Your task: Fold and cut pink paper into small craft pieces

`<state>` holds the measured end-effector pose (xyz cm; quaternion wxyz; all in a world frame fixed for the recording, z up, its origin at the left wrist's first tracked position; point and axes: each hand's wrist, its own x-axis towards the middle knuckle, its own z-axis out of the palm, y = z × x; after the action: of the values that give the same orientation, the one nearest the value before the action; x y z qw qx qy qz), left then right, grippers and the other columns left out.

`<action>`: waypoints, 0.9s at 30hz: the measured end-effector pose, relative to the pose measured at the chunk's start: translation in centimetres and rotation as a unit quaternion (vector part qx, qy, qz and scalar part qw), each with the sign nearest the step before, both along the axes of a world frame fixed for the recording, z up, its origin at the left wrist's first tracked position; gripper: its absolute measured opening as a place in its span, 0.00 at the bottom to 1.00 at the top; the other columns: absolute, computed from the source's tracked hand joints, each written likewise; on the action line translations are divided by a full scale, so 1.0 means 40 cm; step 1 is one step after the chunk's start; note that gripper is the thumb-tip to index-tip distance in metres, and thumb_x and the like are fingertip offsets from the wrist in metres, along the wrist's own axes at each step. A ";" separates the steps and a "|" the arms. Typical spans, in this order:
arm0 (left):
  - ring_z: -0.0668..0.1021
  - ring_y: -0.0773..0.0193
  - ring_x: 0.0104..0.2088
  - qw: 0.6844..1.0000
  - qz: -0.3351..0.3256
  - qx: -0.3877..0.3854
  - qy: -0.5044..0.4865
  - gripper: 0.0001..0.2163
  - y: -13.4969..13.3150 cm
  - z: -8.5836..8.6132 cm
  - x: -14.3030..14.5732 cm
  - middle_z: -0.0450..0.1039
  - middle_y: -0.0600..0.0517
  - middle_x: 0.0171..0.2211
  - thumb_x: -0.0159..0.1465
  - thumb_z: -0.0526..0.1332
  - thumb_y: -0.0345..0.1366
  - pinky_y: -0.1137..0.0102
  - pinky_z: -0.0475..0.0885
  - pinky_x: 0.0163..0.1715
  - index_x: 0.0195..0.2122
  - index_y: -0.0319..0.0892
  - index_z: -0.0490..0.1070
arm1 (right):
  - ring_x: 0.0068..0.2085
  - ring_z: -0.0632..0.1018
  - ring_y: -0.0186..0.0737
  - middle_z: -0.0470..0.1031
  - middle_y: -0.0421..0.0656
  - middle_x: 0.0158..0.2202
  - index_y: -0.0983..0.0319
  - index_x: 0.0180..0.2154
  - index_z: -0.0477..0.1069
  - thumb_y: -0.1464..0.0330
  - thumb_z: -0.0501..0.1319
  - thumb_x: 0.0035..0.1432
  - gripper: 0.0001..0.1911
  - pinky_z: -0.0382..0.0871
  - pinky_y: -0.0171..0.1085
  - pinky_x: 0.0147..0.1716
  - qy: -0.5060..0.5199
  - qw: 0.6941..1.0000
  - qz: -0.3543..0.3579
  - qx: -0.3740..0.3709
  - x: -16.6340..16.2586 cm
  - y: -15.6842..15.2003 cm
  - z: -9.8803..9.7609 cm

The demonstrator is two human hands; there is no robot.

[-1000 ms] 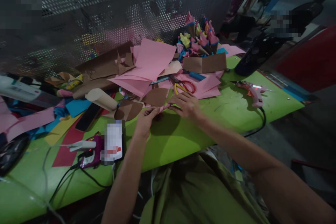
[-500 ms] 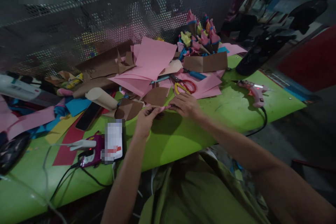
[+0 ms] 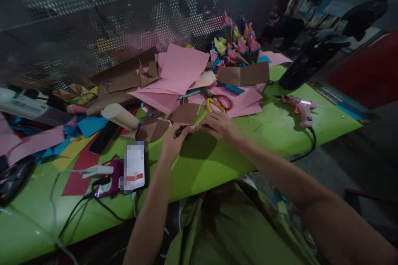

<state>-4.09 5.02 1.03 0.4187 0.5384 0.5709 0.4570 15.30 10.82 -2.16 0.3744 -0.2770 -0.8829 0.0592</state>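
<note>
Between my two hands is a small twisted strip of pink paper [image 3: 195, 128], held just above the green table. My left hand [image 3: 173, 140] pinches its left end with thumb and fingers. On its other end, the fingers of my right hand [image 3: 219, 126] are closed. Brown paper pieces [image 3: 185, 113] lie just beyond the hands. Scissors with red and yellow handles [image 3: 217, 104] rest behind my right hand, partly on pink paper. A stack of pink paper sheets [image 3: 183, 68] spreads out farther back.
Pink paper cones [image 3: 245, 45] stand in a cluster at the back. At right are a hot glue gun [image 3: 303, 107] and a dark bottle [image 3: 298, 64]. A phone [image 3: 134, 167], a purple power strip [image 3: 108, 180] and cables lie at left. A perforated metal panel [image 3: 124, 12] borders the table.
Fingers of both hands have shifted slightly around the pink paper strip, and it shows a little differently between them. The objects on the table stay where they were.
</note>
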 end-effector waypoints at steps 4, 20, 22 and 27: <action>0.77 0.61 0.32 0.999 0.005 0.018 0.046 0.09 0.002 0.000 -0.005 0.78 0.51 0.29 0.59 0.64 0.43 0.69 0.70 0.35 0.32 0.43 0.78 | 0.36 0.73 0.43 0.76 0.46 0.33 0.62 0.37 0.72 0.61 0.55 0.67 0.12 0.65 0.39 0.35 -0.017 0.999 -0.006 -0.032 -0.001 0.000 -0.005; 0.73 0.65 0.28 1.000 0.012 0.007 -0.004 0.07 0.003 -0.008 0.001 0.73 0.53 0.26 0.59 0.62 0.41 0.71 0.67 0.31 0.32 0.43 0.76 | 0.33 0.72 0.41 0.75 0.46 0.29 0.62 0.38 0.76 0.64 0.54 0.68 0.14 0.64 0.39 0.34 -0.091 0.995 -0.035 0.029 -0.008 -0.003 0.001; 0.73 0.65 0.28 1.000 0.008 0.009 -0.007 0.07 0.002 -0.007 0.002 0.74 0.53 0.26 0.59 0.62 0.40 0.71 0.68 0.31 0.32 0.43 0.76 | 0.32 0.71 0.40 0.75 0.45 0.29 0.62 0.38 0.76 0.63 0.55 0.68 0.14 0.63 0.38 0.32 -0.089 0.995 -0.027 0.027 -0.006 -0.005 0.005; 0.74 0.65 0.29 1.000 -0.001 0.014 -0.015 0.07 0.001 -0.005 0.003 0.76 0.52 0.28 0.59 0.62 0.39 0.71 0.69 0.33 0.32 0.43 0.77 | 0.31 0.72 0.39 0.76 0.46 0.29 0.63 0.38 0.75 0.62 0.51 0.70 0.17 0.61 0.38 0.31 -0.082 0.996 -0.004 0.019 -0.002 -0.010 0.015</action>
<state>-3.95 5.07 0.83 0.4201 0.5376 0.5577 0.4726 15.24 10.41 -1.57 0.3065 -0.2775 -0.9103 0.0183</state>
